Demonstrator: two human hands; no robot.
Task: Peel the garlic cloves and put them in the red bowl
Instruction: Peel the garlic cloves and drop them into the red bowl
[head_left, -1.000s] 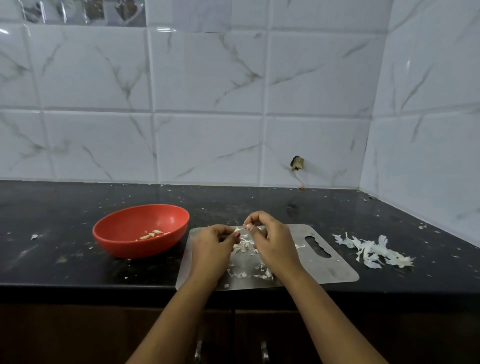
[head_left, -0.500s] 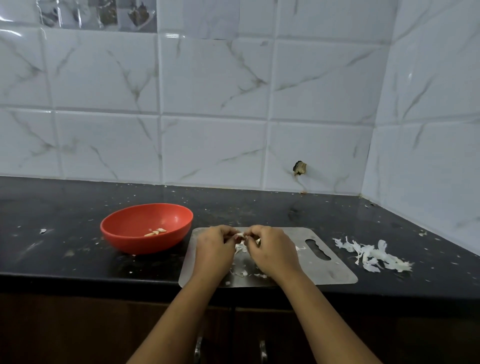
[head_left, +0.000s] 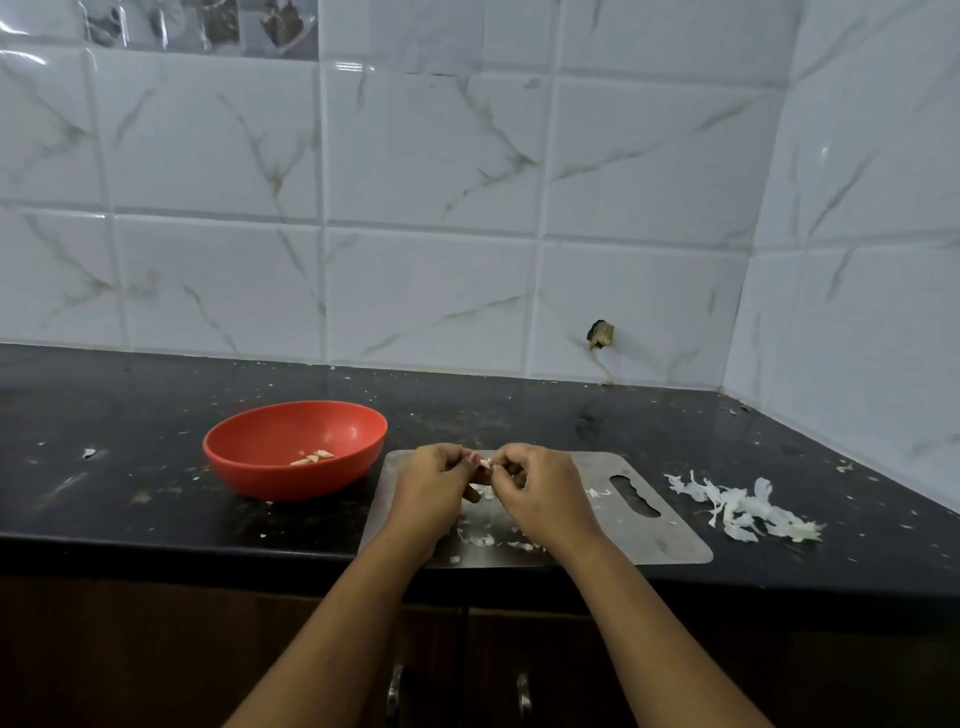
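Stretching along the tiled wall, the black countertop (head_left: 156, 493) carries a steel cutting board (head_left: 649, 540) and, just left of it, the red bowl (head_left: 291, 480), which holds a few pale peeled cloves (head_left: 313, 457). A heap of white skins (head_left: 743, 506) lies right of the board. Above the board the left hand (head_left: 431, 488) and right hand (head_left: 540, 493) meet, both pinching with curled fingertips one small whitish garlic clove (head_left: 485, 462); its long axis is too hidden to tell.

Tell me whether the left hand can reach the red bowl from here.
Probably yes. The left hand pinches the garlic clove with the right hand; the red bowl sits just to its left, nothing between them.
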